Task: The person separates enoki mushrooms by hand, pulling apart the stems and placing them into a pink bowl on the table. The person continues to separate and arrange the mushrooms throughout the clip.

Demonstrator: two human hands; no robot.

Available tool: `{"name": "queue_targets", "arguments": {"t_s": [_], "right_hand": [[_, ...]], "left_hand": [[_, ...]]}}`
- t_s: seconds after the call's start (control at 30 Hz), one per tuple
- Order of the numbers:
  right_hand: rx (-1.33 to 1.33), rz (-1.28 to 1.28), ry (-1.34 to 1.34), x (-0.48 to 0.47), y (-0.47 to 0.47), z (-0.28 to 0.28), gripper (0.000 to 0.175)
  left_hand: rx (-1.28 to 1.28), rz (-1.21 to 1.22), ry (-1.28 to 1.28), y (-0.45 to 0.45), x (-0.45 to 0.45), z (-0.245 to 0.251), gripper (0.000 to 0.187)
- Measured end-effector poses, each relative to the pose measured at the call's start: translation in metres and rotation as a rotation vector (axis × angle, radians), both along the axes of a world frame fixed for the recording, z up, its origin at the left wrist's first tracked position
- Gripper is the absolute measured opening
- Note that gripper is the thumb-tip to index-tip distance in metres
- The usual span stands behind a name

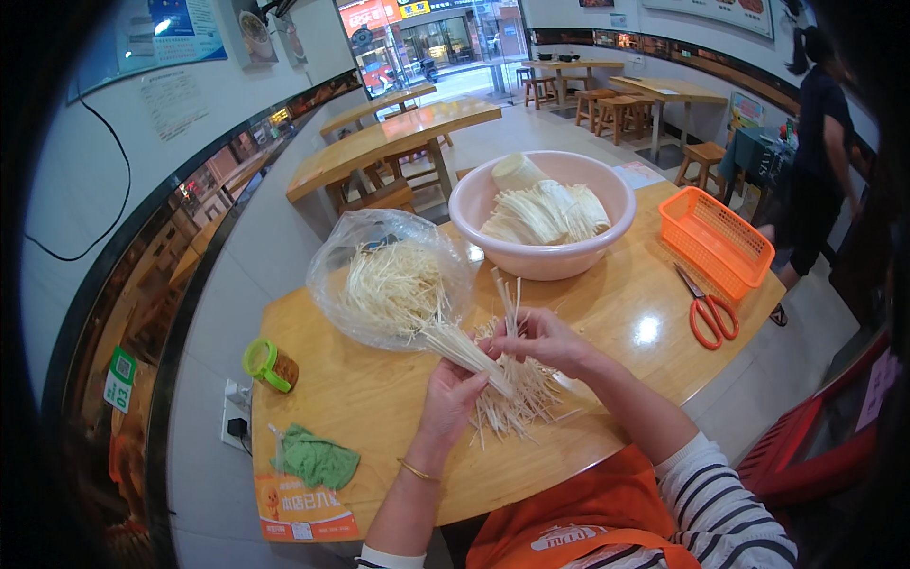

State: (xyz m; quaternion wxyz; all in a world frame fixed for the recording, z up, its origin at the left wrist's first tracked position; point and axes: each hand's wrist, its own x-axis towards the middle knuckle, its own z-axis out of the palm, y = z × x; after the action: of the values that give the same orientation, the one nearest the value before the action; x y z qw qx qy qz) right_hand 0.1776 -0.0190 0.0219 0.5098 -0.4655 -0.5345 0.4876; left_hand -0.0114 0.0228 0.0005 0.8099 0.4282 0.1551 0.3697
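Note:
My left hand (455,387) grips a bundle of enoki mushrooms (466,355), its thumb laid across the pale stems. Between the fingers of my right hand (544,341) is a small tuft of enoki strands (509,306), pointing upward. Under both hands, a loose heap of enoki pieces (522,409) lies on the wooden table (398,462). Beyond my left hand, a clear plastic bag (334,284) stands open with separated enoki (394,284) inside. A pale pink basin (547,263) farther back holds several thick enoki clumps (547,213).
Red-handled scissors (711,313) lie on the right beside an orange plastic basket (718,242). At left are a green-lidded jar (274,366), a green cloth (318,456) and an orange printed sheet (306,508). A person (821,142) is at far right, near a red chair-like object (817,441).

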Motion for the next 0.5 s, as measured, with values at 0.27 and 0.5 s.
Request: {"name": "queue_targets", "arguments": {"t_s": [0.27,0.5], "right_hand": [[0.025,-0.037,0.014,-0.0141,-0.003,-0.0054,0.016],[0.036,0.028,0.139,-0.0087,-0.0018,-0.0016,0.014]], "left_hand": [[0.076,-0.018,0.065,-0.0011,0.0003,-0.0028,0.059],[-0.024,0.061,0.006,0.0003,-0.0002,-0.0013,0.055]]}}
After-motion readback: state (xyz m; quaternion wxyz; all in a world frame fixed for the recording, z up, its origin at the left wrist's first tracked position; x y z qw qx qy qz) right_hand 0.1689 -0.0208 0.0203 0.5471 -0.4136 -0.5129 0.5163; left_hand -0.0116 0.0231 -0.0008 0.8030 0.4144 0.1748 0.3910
